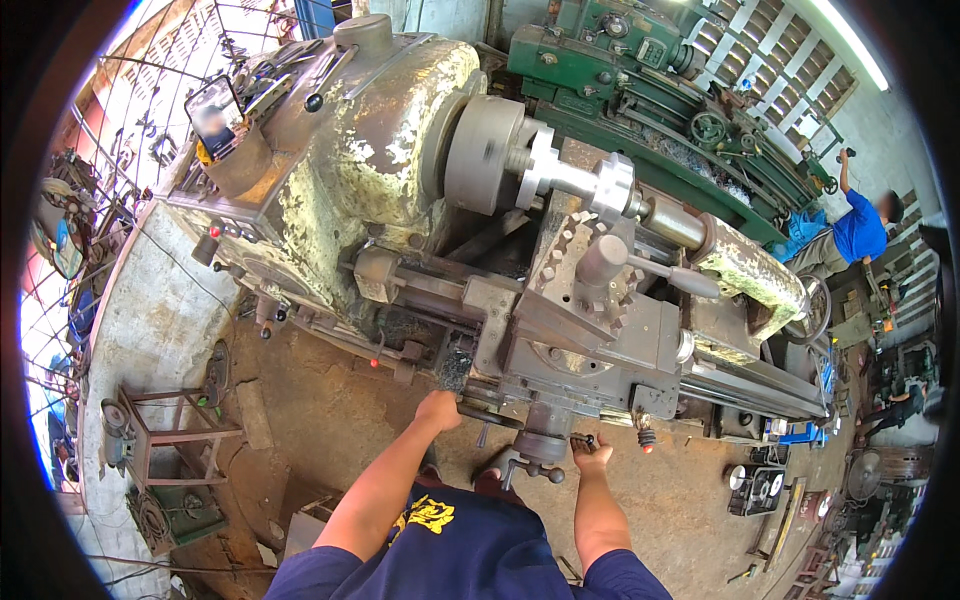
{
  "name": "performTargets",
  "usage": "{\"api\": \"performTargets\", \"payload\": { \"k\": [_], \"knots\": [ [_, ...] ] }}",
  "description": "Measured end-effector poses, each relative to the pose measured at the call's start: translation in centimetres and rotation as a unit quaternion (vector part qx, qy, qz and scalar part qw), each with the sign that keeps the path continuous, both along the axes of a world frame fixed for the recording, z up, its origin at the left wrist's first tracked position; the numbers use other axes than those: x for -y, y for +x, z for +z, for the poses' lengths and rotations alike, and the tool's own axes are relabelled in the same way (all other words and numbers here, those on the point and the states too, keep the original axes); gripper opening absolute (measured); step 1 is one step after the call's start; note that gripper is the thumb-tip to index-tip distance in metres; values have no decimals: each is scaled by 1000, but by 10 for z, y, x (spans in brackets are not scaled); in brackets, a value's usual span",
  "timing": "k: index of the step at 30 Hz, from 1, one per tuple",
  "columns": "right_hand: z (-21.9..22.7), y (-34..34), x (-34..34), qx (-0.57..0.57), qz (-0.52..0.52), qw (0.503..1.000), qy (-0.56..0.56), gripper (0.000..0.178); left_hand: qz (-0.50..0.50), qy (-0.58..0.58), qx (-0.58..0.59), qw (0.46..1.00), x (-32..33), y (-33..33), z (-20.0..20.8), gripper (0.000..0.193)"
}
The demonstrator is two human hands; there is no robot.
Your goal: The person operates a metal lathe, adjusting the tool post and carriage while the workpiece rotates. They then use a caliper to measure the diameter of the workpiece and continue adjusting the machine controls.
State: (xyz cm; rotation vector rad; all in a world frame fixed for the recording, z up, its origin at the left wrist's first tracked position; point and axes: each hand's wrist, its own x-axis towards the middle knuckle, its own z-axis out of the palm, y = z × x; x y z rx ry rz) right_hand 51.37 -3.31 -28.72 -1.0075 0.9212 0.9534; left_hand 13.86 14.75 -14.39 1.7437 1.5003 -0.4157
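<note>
I stand at a large worn lathe with chipped pale paint. My left hand [438, 410] is closed on the end of a dark handle bar [488, 416] beside the carriage hub [543, 432]. To the right of that hub, my right hand [593, 453] has its fingers curled around a small dark handle [581, 439]. A shiny flanged metal workpiece [573, 181] sits between the chuck [484, 156], whose surface looks smeared, and the tailstock [745, 265]. The tool post [598, 262], with its bolts and lever, stands in front of the workpiece.
A green lathe [650, 110] stands behind. At the far right a person in a blue shirt [862, 236] has one arm raised. Red-knobbed levers [214, 232] stick out at the headstock's left. A metal stand [180, 432] is on the floor at left. A phone [214, 118] rests on the headstock.
</note>
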Motion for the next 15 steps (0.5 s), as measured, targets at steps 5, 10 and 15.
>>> {"api": "performTargets", "payload": {
  "k": [5, 10, 15],
  "knots": [
    [5, -1, 2, 5, -32, 999, 9, 43, 0, 8, 3, 1000, 1, -1, -6, 46],
    [3, 24, 12, 139, 127, 977, -100, 29, 16, 38, 27, 999, 5, -3, -9, 43],
    [56, 78, 25, 373, 97, 912, -143, 18, -8, 64, 91, 994, 2, -17, -25, 45]
  ]
}}
